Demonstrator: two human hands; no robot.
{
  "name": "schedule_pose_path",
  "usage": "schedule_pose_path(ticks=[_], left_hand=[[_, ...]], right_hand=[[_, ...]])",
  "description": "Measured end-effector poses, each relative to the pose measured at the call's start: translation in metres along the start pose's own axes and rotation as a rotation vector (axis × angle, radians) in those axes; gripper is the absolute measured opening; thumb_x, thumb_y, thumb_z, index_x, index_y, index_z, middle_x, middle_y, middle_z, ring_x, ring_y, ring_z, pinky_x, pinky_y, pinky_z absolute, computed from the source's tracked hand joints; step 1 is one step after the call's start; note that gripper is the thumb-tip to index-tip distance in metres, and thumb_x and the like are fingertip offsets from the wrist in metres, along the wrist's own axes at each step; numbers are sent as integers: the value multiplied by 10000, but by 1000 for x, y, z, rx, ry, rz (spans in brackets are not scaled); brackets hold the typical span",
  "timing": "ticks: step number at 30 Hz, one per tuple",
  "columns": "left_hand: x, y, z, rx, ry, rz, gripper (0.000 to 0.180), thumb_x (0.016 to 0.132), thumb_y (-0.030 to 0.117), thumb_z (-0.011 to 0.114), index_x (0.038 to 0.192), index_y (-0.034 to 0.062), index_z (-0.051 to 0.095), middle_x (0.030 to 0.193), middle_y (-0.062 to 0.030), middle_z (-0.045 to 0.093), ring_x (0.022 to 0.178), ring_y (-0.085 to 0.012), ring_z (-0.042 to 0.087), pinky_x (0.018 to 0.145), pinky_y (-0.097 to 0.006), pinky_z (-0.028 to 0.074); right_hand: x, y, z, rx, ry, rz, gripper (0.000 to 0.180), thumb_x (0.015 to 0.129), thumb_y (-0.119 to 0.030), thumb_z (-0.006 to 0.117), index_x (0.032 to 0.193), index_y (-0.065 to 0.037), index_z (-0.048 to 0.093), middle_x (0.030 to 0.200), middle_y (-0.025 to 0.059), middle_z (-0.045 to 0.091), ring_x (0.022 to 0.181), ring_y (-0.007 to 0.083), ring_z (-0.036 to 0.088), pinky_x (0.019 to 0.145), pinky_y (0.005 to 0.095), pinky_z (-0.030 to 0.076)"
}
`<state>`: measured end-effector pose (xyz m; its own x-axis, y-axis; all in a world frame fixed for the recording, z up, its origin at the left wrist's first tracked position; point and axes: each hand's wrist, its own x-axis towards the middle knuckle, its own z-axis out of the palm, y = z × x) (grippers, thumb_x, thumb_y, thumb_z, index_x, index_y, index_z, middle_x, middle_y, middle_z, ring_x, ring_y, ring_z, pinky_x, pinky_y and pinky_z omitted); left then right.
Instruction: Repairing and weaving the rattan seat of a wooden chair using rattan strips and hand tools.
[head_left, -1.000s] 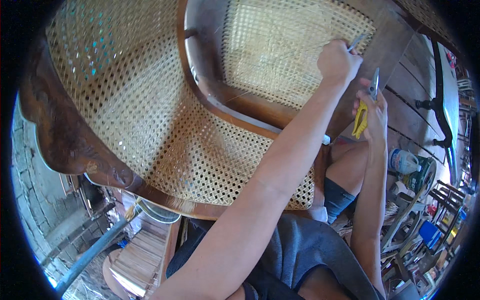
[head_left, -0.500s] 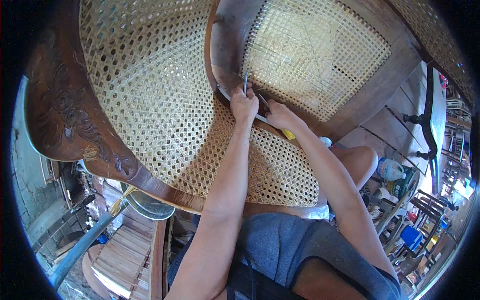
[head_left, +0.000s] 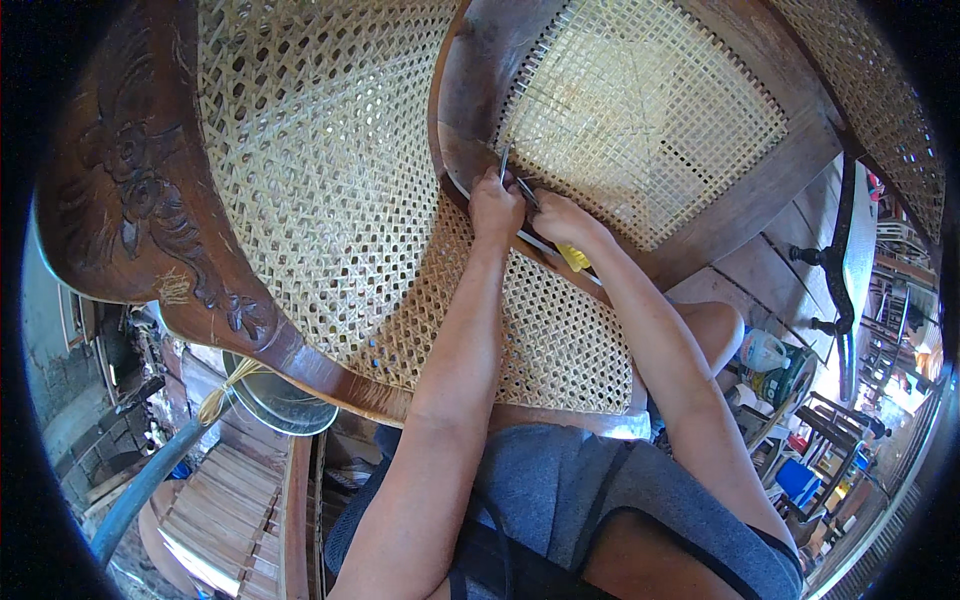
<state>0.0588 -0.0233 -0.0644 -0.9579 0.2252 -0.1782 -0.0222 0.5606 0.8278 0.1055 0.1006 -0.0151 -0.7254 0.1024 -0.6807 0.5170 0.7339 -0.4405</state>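
My left hand (head_left: 497, 208) is closed around a thin metal tool (head_left: 504, 162) whose shiny shaft sticks up past the fingers at the seat's near left corner. Just beside it, my right hand (head_left: 566, 222) grips a yellow-handled tool (head_left: 574, 257), its slim metal end (head_left: 526, 188) pointing toward the left hand. Both hands work at the edge of a woven cane seat panel (head_left: 640, 110) set in a dark wooden seat frame (head_left: 690, 250). The fingertips and the strands under them are mostly hidden.
The chair's caned backrest (head_left: 320, 180) with its carved wooden rail (head_left: 150, 200) spans the left. A metal basin (head_left: 285, 405) and slatted wood (head_left: 215, 510) lie below it. A plastic jug (head_left: 763, 350) and a blue box (head_left: 797, 482) stand on the right.
The chair sits a little farther right in the view at its left side. Both hands stay at the same seat corner, still gripping their tools; more of the yellow handle shows.
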Motion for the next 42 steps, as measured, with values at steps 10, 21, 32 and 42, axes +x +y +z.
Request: schedule_pose_path(ticks=[10,21,32,42], left_hand=[[3,-3,5,23,3,-7,168,771,152,614,843,4,643,839,-203,672,797,-365,656,744,-423,520],[6,6,-17,-46,-129,-79,134,738,112,636,832,38,696,777,-174,687,752,-294,688,717,-376,530],[-91,155,-100,-62,-566,259,455,954,467,556,1064,40,667,783,-59,633,666,-165,596,615,-302,478],[-195,175,-114,-457,-993,-60,279,1008,315,502,1064,47,560,782,-26,609,715,-132,590,732,-300,490]], right_hand=[[6,18,9,95,-162,-36,407,788,-85,476,1169,41,546,1121,310,613,1062,420,610,894,461,504],[-51,-22,-13,33,136,-55,319,881,-170,476,1080,66,559,1094,319,616,1062,450,595,932,508,467],[-399,101,4,314,257,196,344,877,-282,581,1086,-16,517,1053,265,601,1027,431,594,889,493,461],[-418,113,115,298,643,58,453,831,-87,646,1268,-30,541,1174,198,558,1097,379,544,954,419,441]])
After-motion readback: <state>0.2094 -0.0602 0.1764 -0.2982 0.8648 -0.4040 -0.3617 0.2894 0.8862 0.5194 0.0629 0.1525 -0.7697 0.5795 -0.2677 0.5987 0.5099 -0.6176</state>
